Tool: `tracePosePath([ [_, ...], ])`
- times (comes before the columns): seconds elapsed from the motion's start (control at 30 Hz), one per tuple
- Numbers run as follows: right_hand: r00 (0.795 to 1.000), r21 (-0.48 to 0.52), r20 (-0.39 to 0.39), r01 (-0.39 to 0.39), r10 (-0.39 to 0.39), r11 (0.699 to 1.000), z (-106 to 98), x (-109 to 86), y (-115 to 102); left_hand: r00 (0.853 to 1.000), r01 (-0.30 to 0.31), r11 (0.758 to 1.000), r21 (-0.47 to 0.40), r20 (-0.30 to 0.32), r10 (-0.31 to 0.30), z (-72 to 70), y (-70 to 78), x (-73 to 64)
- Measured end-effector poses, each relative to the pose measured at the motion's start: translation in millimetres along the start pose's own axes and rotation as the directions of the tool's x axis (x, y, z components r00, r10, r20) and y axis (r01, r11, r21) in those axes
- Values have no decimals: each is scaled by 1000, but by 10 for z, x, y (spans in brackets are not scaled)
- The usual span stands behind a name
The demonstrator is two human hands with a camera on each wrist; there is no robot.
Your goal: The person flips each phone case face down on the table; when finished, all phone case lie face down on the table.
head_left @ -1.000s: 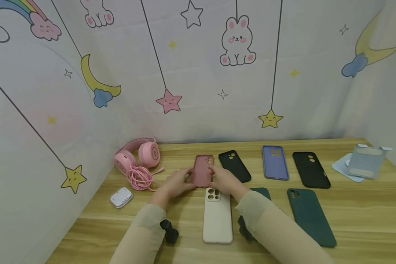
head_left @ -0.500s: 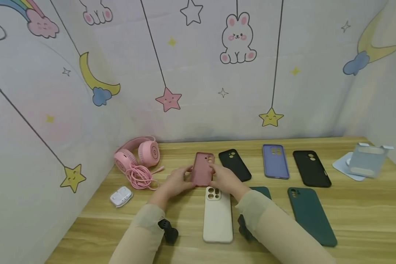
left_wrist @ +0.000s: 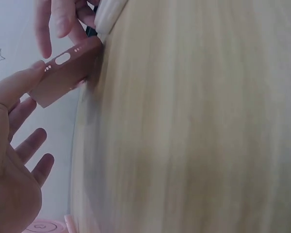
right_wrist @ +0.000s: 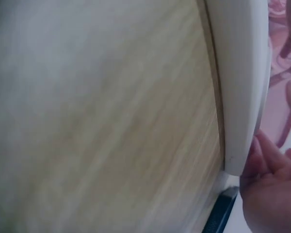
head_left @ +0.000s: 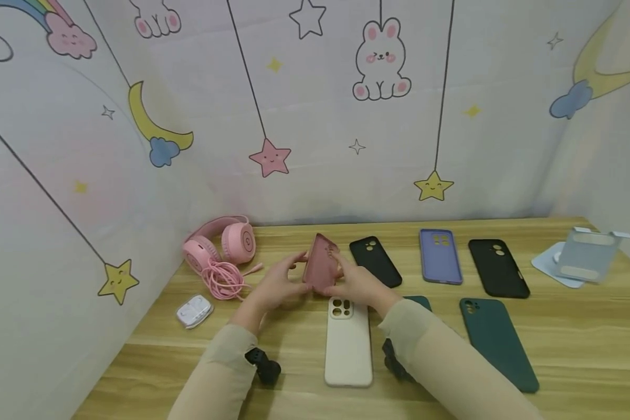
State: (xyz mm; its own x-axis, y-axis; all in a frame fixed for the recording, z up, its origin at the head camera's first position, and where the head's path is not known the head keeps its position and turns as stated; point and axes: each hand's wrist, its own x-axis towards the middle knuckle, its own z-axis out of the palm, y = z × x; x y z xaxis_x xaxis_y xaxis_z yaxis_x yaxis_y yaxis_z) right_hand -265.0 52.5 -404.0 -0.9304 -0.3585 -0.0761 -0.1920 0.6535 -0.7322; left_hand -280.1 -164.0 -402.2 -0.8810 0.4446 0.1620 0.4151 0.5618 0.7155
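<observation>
Pink phone case (head_left: 321,269), one: tilted, in the middle of the far half of the wooden surface (head_left: 583,338), between two hands. Left hand (head_left: 277,284): pinched the case at its left edge, thumb on the near corner, remaining fingers spread free. Right hand (head_left: 358,284): gripped the opposite edge. White case (head_left: 349,350), one: camera cutout uppermost, flat, just in front of the right hand.

To the person's right, back row: black case (head_left: 375,261), just beside the pink one; purple case (head_left: 441,259); second black case (head_left: 499,269); pale blue stand (head_left: 585,256). Front row: dark green case (head_left: 419,301), mostly hidden by the right sleeve (head_left: 425,338); larger green case (head_left: 501,344), fully visible.

To the left: pink headphones (head_left: 238,244), coiled cable (head_left: 223,281), small white box (head_left: 195,311).
</observation>
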Motion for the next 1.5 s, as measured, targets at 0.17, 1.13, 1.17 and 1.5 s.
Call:
tracePosePath([
  [0.17, 1000, 10, 19, 22, -22, 1000, -24, 6, 32, 999, -47, 999, -17, 16, 47, 33, 71, 48],
  [1.13, 998, -27, -26, 62, -63, 998, -216, -61, 116, 989, 65, 993, -101, 138, -51, 78, 155, 99],
  [1.17, 997, -32, -36, 69, -70, 997, -224, -69, 123, 988, 73, 992, -101, 145, -58, 79, 140, 98],
  [1.5, 992, 2, -98, 74, -74, 997, -251, -116, 183, 967, 94, 994, -53, 241, -79, 137, 12, 101],
])
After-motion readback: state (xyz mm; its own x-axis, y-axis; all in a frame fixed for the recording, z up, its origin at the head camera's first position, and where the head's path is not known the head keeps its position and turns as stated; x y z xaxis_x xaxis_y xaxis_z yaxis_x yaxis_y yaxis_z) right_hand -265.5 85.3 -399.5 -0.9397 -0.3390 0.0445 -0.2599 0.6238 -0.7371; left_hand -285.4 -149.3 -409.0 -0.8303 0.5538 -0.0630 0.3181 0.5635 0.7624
